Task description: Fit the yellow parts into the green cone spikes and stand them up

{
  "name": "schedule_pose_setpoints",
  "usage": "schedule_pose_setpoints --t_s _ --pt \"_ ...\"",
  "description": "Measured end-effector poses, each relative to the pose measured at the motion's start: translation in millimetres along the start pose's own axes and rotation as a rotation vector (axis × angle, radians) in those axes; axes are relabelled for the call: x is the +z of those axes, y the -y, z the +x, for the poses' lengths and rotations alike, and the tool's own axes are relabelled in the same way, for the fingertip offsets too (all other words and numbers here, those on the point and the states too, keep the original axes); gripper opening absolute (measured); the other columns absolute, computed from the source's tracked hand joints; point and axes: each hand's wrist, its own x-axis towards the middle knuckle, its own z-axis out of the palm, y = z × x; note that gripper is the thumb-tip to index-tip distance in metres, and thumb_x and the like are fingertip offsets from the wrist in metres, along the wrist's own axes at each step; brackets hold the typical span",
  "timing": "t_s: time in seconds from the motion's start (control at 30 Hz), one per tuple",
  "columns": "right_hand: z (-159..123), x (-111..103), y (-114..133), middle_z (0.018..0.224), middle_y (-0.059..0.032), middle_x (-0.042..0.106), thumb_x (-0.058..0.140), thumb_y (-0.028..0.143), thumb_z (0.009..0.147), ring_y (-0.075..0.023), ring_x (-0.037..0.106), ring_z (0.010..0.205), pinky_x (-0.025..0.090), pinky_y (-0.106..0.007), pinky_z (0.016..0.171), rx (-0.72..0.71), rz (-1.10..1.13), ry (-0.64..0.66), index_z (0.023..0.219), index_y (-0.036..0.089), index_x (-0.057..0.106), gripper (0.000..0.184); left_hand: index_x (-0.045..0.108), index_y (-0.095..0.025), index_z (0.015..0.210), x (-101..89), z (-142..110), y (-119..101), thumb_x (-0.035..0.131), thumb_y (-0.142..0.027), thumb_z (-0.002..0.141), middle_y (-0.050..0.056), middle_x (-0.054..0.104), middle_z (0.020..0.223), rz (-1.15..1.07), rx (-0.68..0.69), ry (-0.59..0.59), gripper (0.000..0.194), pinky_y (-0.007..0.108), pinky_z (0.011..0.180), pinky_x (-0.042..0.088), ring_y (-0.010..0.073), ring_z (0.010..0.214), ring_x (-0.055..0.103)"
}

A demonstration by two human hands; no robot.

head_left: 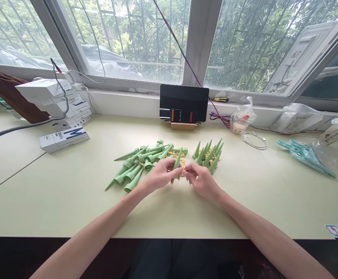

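Observation:
My left hand [163,174] is closed around a green plastic watering spike [178,159], its pointed end up. Close beside it, the fingertips of my right hand [201,179] pinch a small yellow plastic piece [184,169] against the side of the spike, partly hidden by the fingers. To the left lies a loose heap of green watering spikes [141,159], pointing various ways. Behind my right hand stands a group of upright green spikes [208,155] with yellow pieces on them. More small yellow pieces [183,153] lie between the two groups, partly covered by my hands.
A phone [183,116] showing a timer leans on a black tablet [183,97] at the back. White boxes [70,104] are stacked at the left. A bagged item [242,118], a white cable [254,140] and a turquoise plastic tool [305,155] lie at the right.

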Motion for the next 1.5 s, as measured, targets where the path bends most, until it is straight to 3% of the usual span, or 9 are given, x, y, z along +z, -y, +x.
schedule_pose_setpoints --t_s 0.47,0.63,0.87,1.5 --pt "0.2 0.4 -2.6 0.065 0.0022 0.058 0.046 0.025 0.098 -0.0109 0.046 0.053 0.038 -0.024 0.054 -0.02 -0.066 -0.013 0.084 0.019 0.056 0.019 0.063 -0.013 0.088 0.0 0.5 -0.2 0.067 -0.041 0.085 0.003 0.06 0.077 0.011 0.011 0.01 0.028 0.019 0.049 0.046 0.0133 0.068 0.059" --pt "-0.2 2.5 -6.2 0.074 0.0002 0.062 0.046 0.029 0.1 -0.0118 0.05 0.058 0.04 -0.024 0.058 -0.031 -0.078 -0.02 0.088 0.019 0.058 0.019 0.064 -0.013 0.088 -0.2 0.4 -1.4 0.068 -0.041 0.085 0.002 0.06 0.074 -0.066 -0.021 -0.009 0.028 0.02 0.05 0.045 0.0116 0.063 0.057" --pt "0.5 2.2 -4.9 0.085 -0.0045 0.062 0.041 0.027 0.103 -0.0159 0.056 0.072 0.043 -0.028 0.068 -0.101 -0.278 0.041 0.089 0.019 0.06 0.025 0.065 -0.012 0.087 -0.7 1.1 1.5 0.069 -0.038 0.084 0.003 0.061 0.077 -0.207 -0.048 0.02 0.026 0.021 0.051 0.045 0.0111 0.063 0.057" --pt "-0.3 4.8 -9.5 0.074 -0.001 0.06 0.04 0.026 0.102 -0.0133 0.051 0.063 0.039 -0.024 0.061 -0.103 -0.123 0.04 0.08 0.019 0.055 0.028 0.063 -0.013 0.087 0.8 0.4 1.3 0.068 -0.037 0.085 0.002 0.059 0.077 -0.073 0.042 0.041 0.024 0.019 0.051 0.047 0.0119 0.067 0.059"
